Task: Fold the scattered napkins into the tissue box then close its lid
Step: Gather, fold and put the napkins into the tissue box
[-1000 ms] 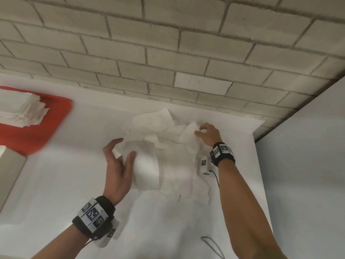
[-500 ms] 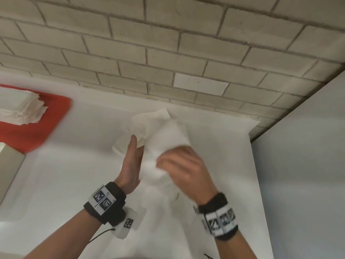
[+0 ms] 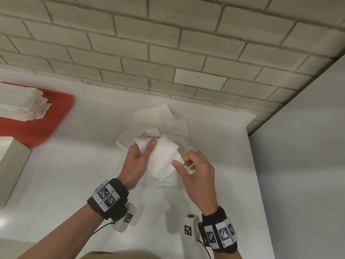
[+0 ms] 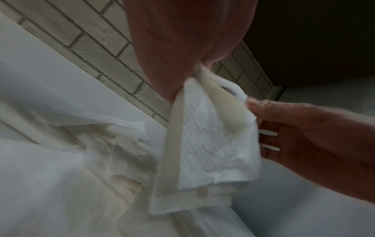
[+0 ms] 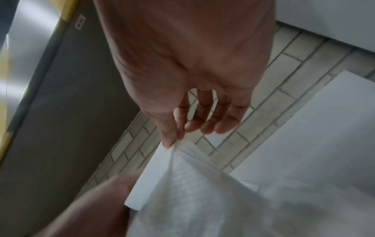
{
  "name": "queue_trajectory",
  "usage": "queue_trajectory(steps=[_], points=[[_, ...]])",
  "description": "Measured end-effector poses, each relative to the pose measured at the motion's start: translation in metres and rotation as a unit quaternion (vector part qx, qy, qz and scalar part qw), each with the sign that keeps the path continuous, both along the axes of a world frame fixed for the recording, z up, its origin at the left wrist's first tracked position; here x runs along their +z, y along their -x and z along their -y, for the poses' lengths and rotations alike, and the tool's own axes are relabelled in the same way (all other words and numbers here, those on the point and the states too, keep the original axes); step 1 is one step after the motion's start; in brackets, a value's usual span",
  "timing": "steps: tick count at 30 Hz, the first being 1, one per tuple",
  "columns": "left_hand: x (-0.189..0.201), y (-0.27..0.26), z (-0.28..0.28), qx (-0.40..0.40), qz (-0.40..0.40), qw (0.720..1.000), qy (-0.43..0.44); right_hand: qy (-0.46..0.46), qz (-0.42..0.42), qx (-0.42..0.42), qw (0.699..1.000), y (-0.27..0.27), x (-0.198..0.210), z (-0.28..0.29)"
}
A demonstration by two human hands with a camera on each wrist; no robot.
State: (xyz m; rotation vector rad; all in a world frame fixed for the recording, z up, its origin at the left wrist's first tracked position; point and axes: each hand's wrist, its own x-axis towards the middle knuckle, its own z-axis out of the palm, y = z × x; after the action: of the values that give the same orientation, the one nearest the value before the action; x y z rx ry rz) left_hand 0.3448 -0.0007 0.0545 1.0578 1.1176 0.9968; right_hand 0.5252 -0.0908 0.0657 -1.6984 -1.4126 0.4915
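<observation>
A white napkin (image 3: pixel 162 159) hangs folded between both hands above the table. My left hand (image 3: pixel 139 157) pinches its upper left corner with thumb on top; the left wrist view shows the napkin (image 4: pixel 211 149) dangling from that pinch. My right hand (image 3: pixel 194 167) pinches the right edge between thumb and forefinger, other fingers loosely curled; the right wrist view shows the napkin (image 5: pixel 202 189) gathered at the thumb tip. A heap of loose napkins (image 3: pixel 158 120) lies just beyond the hands. The beige box (image 3: pixel 11 165) sits at the left edge, its opening out of sight.
A red tray (image 3: pixel 56 113) at the back left carries a stack of folded napkins (image 3: pixel 22 103). A brick wall (image 3: pixel 168 43) runs behind the white table (image 3: pixel 74 174). A white panel (image 3: pixel 302 156) rises at the right.
The right hand left the far side of the heap, came toward me and took the napkin's right edge. The left hand rose with the napkin, which now hangs doubled between both hands.
</observation>
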Motion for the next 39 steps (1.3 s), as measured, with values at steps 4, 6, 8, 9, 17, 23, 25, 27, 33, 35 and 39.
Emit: queue_trajectory(steps=[4,6,8,9,17,23,25,27,33,35,39], points=[[-0.007,0.016,-0.001,0.050,-0.004,0.998,0.048,0.044,-0.114,-0.012,0.992,-0.015,0.016,-0.001],[-0.011,0.028,-0.001,0.063,-0.030,0.996,0.058,0.076,-0.240,-0.017,0.968,-0.016,0.028,-0.007],[-0.015,0.041,0.003,0.057,-0.044,0.995,0.072,0.065,-0.303,-0.027,0.950,-0.005,0.040,-0.023],[-0.018,0.046,0.005,0.050,-0.049,0.995,0.078,0.046,-0.304,-0.032,0.951,0.004,0.047,-0.035],[-0.043,0.098,0.011,-0.036,-0.005,0.976,0.216,-0.078,-0.379,0.045,0.921,0.108,0.112,-0.053],[0.016,0.134,0.016,-0.057,0.113,0.974,0.189,0.102,-0.305,0.021,0.947,0.175,0.057,0.032],[0.022,0.150,0.018,-0.088,0.132,0.966,0.202,0.131,-0.279,-0.002,0.951,0.195,0.047,0.052],[0.024,0.163,0.025,-0.107,0.115,0.971,0.178,0.135,-0.267,-0.017,0.954,0.215,0.046,0.066],[0.014,0.188,0.047,-0.075,0.035,0.994,0.073,0.157,-0.212,-0.013,0.965,0.253,0.045,0.107],[0.014,0.196,0.055,-0.093,0.030,0.994,0.053,0.157,-0.147,-0.001,0.977,0.253,0.040,0.116],[0.012,0.218,0.073,-0.165,-0.030,0.984,-0.052,0.080,-0.028,-0.098,0.992,0.244,0.048,0.122]])
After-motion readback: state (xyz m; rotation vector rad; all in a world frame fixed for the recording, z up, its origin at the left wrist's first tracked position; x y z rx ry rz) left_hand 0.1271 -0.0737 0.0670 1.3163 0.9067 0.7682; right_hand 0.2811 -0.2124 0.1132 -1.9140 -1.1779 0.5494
